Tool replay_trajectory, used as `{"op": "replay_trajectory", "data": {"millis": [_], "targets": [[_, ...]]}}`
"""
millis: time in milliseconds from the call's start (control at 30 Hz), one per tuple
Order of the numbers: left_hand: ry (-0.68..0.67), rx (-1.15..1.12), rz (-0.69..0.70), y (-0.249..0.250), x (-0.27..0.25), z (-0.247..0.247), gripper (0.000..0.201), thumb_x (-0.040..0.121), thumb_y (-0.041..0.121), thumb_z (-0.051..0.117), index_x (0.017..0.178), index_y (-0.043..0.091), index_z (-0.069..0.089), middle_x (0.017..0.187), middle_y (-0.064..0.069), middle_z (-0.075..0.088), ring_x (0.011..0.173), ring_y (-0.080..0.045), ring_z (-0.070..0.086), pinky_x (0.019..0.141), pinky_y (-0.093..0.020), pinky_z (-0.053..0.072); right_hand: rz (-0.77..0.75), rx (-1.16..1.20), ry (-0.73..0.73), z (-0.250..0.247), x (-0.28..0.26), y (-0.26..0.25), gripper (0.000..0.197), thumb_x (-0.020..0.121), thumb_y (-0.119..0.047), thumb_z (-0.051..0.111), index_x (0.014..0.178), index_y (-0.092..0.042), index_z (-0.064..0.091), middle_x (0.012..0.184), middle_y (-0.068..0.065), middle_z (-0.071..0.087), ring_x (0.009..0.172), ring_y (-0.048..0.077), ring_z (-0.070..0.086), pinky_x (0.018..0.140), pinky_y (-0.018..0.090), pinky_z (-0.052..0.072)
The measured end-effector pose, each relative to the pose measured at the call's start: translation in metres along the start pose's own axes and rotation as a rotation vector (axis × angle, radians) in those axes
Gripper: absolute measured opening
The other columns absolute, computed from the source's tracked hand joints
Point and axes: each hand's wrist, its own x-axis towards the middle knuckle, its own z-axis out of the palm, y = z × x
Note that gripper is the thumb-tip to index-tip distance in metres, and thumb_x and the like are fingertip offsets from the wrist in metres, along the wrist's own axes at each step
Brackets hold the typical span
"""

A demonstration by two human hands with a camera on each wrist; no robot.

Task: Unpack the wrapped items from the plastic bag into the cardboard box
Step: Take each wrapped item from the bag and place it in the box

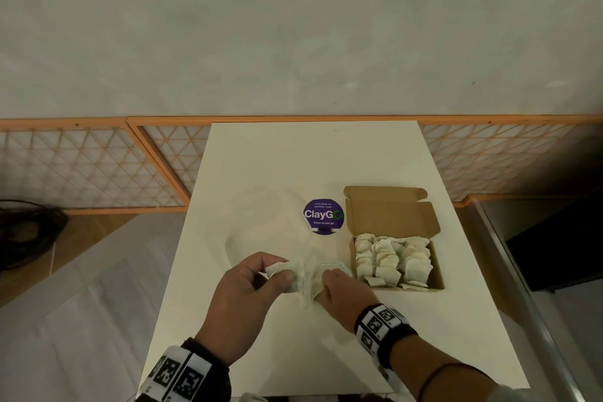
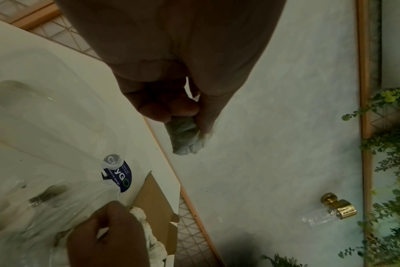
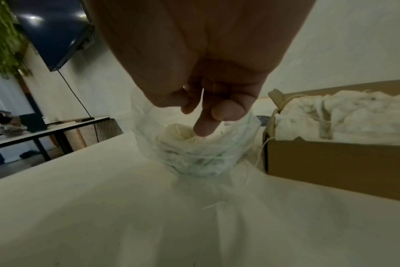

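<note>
A clear plastic bag (image 1: pixel 305 281) lies bunched between both hands at the table's front middle. My left hand (image 1: pixel 261 281) grips one bunched end of the plastic bag (image 2: pixel 185 139), with a white wrapped item (image 1: pixel 277 269) showing at the fingertips. My right hand (image 1: pixel 332 282) curls its fingers (image 3: pixel 203 126) into the mouth of the plastic bag (image 3: pixel 194 153) and pinches its rim, one fingertip touching a wrapped item (image 3: pixel 178 131) inside. The open cardboard box (image 1: pixel 437 274), right of my hands, holds several wrapped items (image 1: pixel 391 258).
A round purple sticker sign (image 1: pixel 323 216) stands behind the bag. The white table (image 1: pixel 293 157) ends just beyond the box on the right. A wooden lattice fence (image 1: pixel 81 166) runs behind it. In the right wrist view, a dark table (image 3: pixel 57 126) stands far left.
</note>
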Motion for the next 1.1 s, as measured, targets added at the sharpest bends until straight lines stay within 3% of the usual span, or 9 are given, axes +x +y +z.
{"op": "replay_trajectory", "data": {"millis": [133,200,333,433,533,667,867,1000,1100], "targets": [[-0.011,0.042,-0.008,-0.001,0.004,0.003,0.014,0.094,0.017,0.073,0.086,0.029,0.075,0.083,-0.003,0.079,0.065,-0.015,0.046,0.066,-0.030,0.042,0.128,0.316,0.019,-0.020,-0.007,-0.001,0.020,0.098,-0.034,0.046,0.083,-0.020,0.045,0.074,-0.002,0.055,0.064,0.016,0.049,0.060,0.035,0.040],[-0.016,0.044,-0.011,-0.001,0.005,0.004,0.016,0.094,0.016,0.073,0.084,0.030,0.075,0.081,-0.002,0.079,0.064,-0.014,0.045,0.065,-0.027,0.043,0.168,0.601,0.074,-0.032,-0.011,-0.001,0.024,0.099,-0.028,0.045,0.080,-0.014,0.048,0.071,0.007,0.062,0.061,0.016,0.053,0.061,0.039,0.047],[-0.020,0.044,-0.013,-0.003,0.009,0.003,0.019,0.094,0.014,0.073,0.082,0.029,0.075,0.082,-0.001,0.079,0.062,-0.012,0.048,0.064,-0.020,0.044,0.180,1.003,0.077,-0.055,-0.019,0.002,0.029,0.103,-0.013,0.038,0.078,-0.007,0.051,0.063,0.008,0.065,0.056,0.017,0.058,0.057,0.032,0.048],[-0.019,0.052,-0.035,-0.009,0.013,0.004,0.017,0.094,0.015,0.074,0.084,0.029,0.075,0.083,-0.005,0.079,0.066,-0.015,0.051,0.068,-0.026,0.046,0.134,0.819,0.060,-0.054,-0.015,0.008,0.025,0.102,-0.017,0.044,0.083,-0.008,0.056,0.078,0.009,0.069,0.062,0.016,0.062,0.062,0.035,0.052],[-0.022,0.059,-0.047,-0.013,0.016,0.006,0.017,0.094,0.015,0.074,0.084,0.030,0.075,0.084,-0.005,0.079,0.067,-0.015,0.052,0.066,-0.024,0.046,0.018,0.357,-0.034,-0.024,0.000,0.014,0.018,0.101,-0.026,0.051,0.110,-0.021,0.067,0.112,-0.001,0.067,0.093,0.013,0.062,0.089,0.035,0.054],[-0.026,0.106,-0.041,-0.012,0.015,0.009,0.016,0.093,0.017,0.075,0.084,0.031,0.075,0.083,-0.007,0.078,0.064,-0.015,0.048,0.063,-0.020,0.044,-0.071,-0.016,-0.139,0.010,0.021,0.004,0.039,0.104,-0.025,0.048,0.144,-0.021,0.050,0.151,0.003,0.046,0.128,0.032,0.057,0.105,0.045,0.051],[-0.025,0.128,-0.065,-0.013,0.010,0.004,0.015,0.092,0.018,0.075,0.081,0.029,0.073,0.080,-0.014,0.074,0.060,-0.014,0.043,0.059,-0.022,0.040,-0.026,-0.310,-0.080,0.019,0.034,-0.013,0.037,0.107,-0.012,0.036,0.137,-0.003,0.056,0.134,0.019,0.065,0.122,0.035,0.063,0.107,0.046,0.049],[0.002,0.135,-0.061,-0.013,0.012,-0.001,0.018,0.091,0.017,0.075,0.079,0.030,0.073,0.070,-0.002,0.071,0.055,-0.009,0.040,0.055,-0.015,0.038,0.005,-0.142,-0.038,0.007,0.032,-0.010,0.038,0.109,-0.014,0.033,0.138,-0.004,0.055,0.138,0.017,0.061,0.127,0.030,0.058,0.112,0.038,0.041],[0.004,0.153,-0.045,-0.014,0.016,-0.004,0.020,0.092,0.017,0.074,0.081,0.033,0.073,0.082,0.000,0.078,0.058,-0.006,0.048,0.060,-0.014,0.043,0.126,0.211,-0.052,-0.012,0.024,-0.005,0.020,0.105,-0.027,0.041,0.108,-0.018,0.059,0.109,0.007,0.066,0.098,0.024,0.059,0.091,0.036,0.049]]}}
